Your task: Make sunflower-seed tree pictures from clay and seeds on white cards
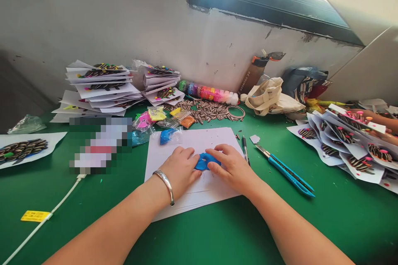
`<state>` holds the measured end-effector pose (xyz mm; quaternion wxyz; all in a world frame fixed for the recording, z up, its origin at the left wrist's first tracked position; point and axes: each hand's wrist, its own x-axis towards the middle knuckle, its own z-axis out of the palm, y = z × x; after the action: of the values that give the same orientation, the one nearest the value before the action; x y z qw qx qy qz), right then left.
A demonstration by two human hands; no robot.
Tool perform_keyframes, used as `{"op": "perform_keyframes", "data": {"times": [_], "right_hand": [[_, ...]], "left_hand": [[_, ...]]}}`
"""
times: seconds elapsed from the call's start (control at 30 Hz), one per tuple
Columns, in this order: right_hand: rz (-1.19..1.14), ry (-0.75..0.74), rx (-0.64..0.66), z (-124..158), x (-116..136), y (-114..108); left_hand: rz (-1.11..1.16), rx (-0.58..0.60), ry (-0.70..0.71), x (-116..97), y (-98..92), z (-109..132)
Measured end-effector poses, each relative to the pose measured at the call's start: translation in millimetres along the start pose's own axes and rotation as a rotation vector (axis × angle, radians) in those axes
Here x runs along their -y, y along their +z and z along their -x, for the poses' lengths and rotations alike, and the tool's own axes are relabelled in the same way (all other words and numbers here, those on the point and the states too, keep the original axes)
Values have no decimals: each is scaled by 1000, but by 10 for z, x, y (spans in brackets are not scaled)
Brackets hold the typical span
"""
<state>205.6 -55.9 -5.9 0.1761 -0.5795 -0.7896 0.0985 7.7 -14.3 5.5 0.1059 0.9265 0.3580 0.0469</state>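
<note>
A flat piece of blue clay (pixel 203 163) lay between a worker's hands, on white paper (pixel 186 199) atop a green table (pixel 214 236). With the clay as dial centre, the left hand (pixel 180 166), a silver bangle (pixel 168 183) at its wrist, pinched the nine o'clock edge between thumb and forefinger; the right hand (pixel 232 165) pinched the three o'clock edge likewise. A blue packet (pixel 167 136) sat at ten o'clock, striped seeds (pixel 205 112) lay scattered at twelve, and a blue-handled knife (pixel 289 174) rested at three.
</note>
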Motion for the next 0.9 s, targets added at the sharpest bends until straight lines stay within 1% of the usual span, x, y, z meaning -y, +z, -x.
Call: {"op": "perform_keyframes", "data": {"times": [0.13, 0.33, 0.4, 0.5, 0.73, 0.9], "right_hand": [[95, -13, 11, -9, 35, 16], [60, -15, 10, -11, -2, 33], [89, -15, 20, -8, 8, 30], [154, -3, 38, -3, 46, 22], [179, -15, 59, 11, 97, 11], [219, 3, 66, -8, 141, 8]], "left_hand": [[-8, -15, 0, 8, 17, 2], [1, -51, 18, 47, 62, -6], [11, -58, 28, 71, 76, -6], [4, -57, 39, 96, 87, -3], [-5, -36, 43, 95, 80, 6], [-3, -21, 39, 99, 52, -5]]}}
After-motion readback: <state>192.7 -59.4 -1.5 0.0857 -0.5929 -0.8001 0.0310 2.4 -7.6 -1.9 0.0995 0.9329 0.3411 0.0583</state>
